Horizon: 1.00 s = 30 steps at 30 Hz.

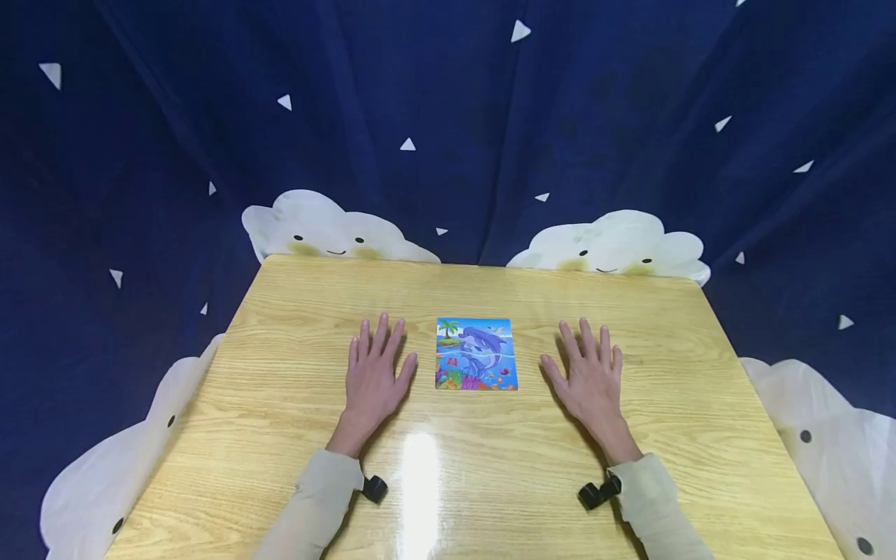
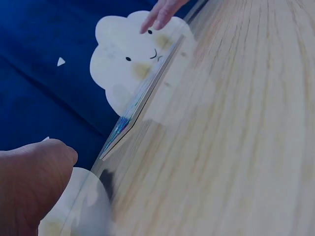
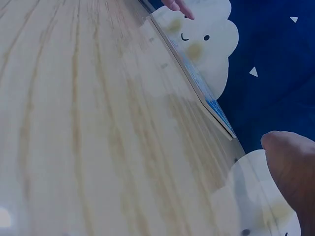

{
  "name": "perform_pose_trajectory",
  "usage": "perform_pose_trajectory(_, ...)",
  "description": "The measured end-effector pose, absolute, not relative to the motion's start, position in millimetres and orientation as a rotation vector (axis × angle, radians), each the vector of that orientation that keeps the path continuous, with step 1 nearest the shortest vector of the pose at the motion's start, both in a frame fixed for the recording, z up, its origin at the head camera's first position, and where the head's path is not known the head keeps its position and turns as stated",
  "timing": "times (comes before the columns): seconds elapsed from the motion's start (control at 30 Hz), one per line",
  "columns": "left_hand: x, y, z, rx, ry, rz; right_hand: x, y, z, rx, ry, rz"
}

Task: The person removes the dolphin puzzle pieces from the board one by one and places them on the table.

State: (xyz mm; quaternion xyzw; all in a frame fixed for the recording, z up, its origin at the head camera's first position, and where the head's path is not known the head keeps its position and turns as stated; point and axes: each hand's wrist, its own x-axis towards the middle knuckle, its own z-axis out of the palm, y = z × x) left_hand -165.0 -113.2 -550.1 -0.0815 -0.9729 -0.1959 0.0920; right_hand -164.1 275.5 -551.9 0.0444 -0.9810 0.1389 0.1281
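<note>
A square, flat picture board [image 1: 477,354] lies on the wooden table between the two hands; it shows dolphins, a palm tree and coral. To its left is my left hand [image 1: 376,377], palm down with fingers spread, holding nothing. My right hand [image 1: 590,381] lies to the board's right in the same way, its fingers straight and apart. Neither hand touches the board. The left wrist view shows the board's thin pale edge [image 2: 142,101] beyond the left thumb [image 2: 37,172]. In the right wrist view, the board [image 3: 197,83] appears edge-on, with the right thumb [image 3: 290,162] nearby.
The table [image 1: 490,482] has pale wood grain and a bright light reflection near its front. Behind and around it hangs a dark blue curtain [image 1: 448,93] with white triangles and smiling clouds. Each sleeve cuff carries a small black wrist device, such as the left device [image 1: 375,488].
</note>
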Motion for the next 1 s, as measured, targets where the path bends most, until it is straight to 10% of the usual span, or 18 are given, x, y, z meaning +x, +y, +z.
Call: perform_pose_trajectory(1.0, -140.2, -43.3, -559.9, -0.562, -2.814, -0.684, -183.6, 207.9, -552.8, 0.446, -2.829, 0.618)
